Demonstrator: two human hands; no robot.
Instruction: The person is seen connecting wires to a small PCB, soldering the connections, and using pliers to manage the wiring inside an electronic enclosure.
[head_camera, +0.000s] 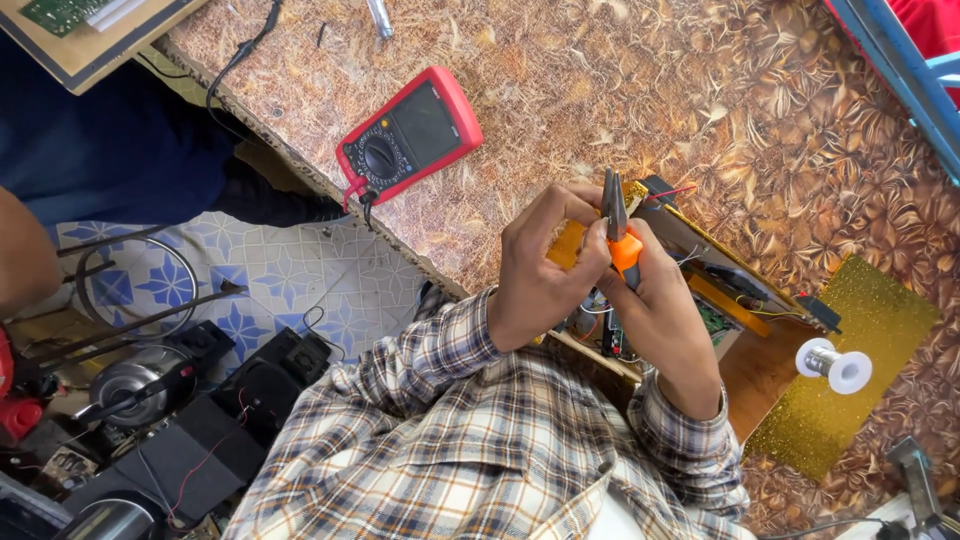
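Plaid sleeves lead to both hands raised over the counter (560, 90) edge. Right hand (665, 320) has its grip closed round the orange-handled pliers (617, 225); left hand (540, 275) pinches at the pliers' tips, something tiny there, cannot tell what. Looks like a fine wire-work step; next move needs steady tips. Opened electronics board (720, 280) lies right beneath, solder spool (835, 365) near, red multimeter (410, 135) apart.

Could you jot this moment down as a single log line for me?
left hand: fingertips at plier jaws | right hand: grips orange-handled needle-nose pliers | beneath: open circuit-board assembly | nearby: red multimeter, white solder spool
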